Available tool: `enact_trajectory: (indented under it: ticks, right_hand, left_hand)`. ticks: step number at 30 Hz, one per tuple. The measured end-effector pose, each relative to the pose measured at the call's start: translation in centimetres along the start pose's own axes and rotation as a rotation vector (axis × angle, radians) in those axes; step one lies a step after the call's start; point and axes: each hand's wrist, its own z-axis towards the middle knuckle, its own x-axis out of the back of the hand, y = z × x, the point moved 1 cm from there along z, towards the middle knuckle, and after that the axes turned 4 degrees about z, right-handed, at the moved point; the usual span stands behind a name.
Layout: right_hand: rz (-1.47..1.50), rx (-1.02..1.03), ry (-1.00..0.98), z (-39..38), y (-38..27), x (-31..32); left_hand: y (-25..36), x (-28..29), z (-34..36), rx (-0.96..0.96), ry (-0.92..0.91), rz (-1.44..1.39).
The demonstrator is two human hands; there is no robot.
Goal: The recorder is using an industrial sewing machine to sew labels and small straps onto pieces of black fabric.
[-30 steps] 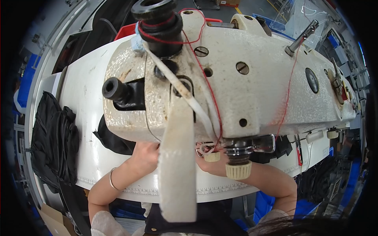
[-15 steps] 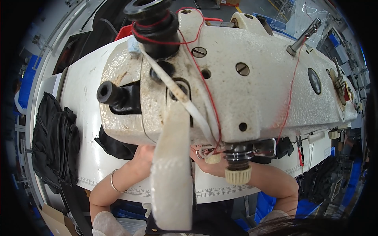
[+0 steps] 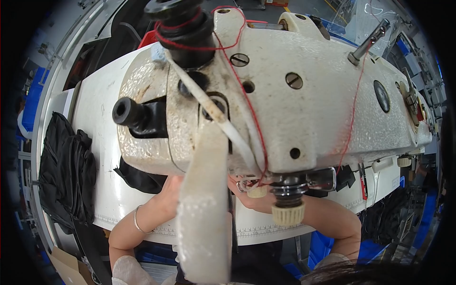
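Observation:
A cream-coloured sewing machine head (image 3: 270, 95) fills the middle of the view, with red thread (image 3: 243, 97) running over it and down to a tension knob (image 3: 288, 213). Beneath the machine, my left hand (image 3: 172, 190) lies on the table beside black fabric (image 3: 137, 176); its fingers are hidden. My right hand (image 3: 244, 195) is under the machine too, its fingers mostly covered by the tension parts. Between the hands a dark narrow strip (image 3: 232, 213) hangs over the table's front edge. A pale lever (image 3: 204, 218) juts toward me and blocks part of the view.
A pile of black fabric (image 3: 66, 171) lies at the table's left end. The white table (image 3: 107, 190) has a ruler strip along its front edge. A red-handled tool (image 3: 363, 183) lies right of the machine. Blue bins and a cardboard box (image 3: 71, 266) are below.
The view of the machine has shifted slightly, its lever now a little further left. Both hands stay in nearly the same place under the machine.

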Motion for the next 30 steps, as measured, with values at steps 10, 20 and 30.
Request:
enact_trajectory:
  ticks: [10,20,30]
  right_hand:
    - [-0.077,0.004,-0.045,1.3,-0.1,3.0]
    - [-0.048,-0.057,-0.082,1.9,-0.5,4.4]
    - [-0.067,0.002,-0.007,2.3,-0.5,5.4]
  left_hand:
    - [0.2,-0.6,0.2,0.084,0.035,-0.127]
    - [1.8,-1.4,0.1,0.066,-0.025,0.109]
    - [3.0,-0.2,1.6,-0.031,0.238,0.296]
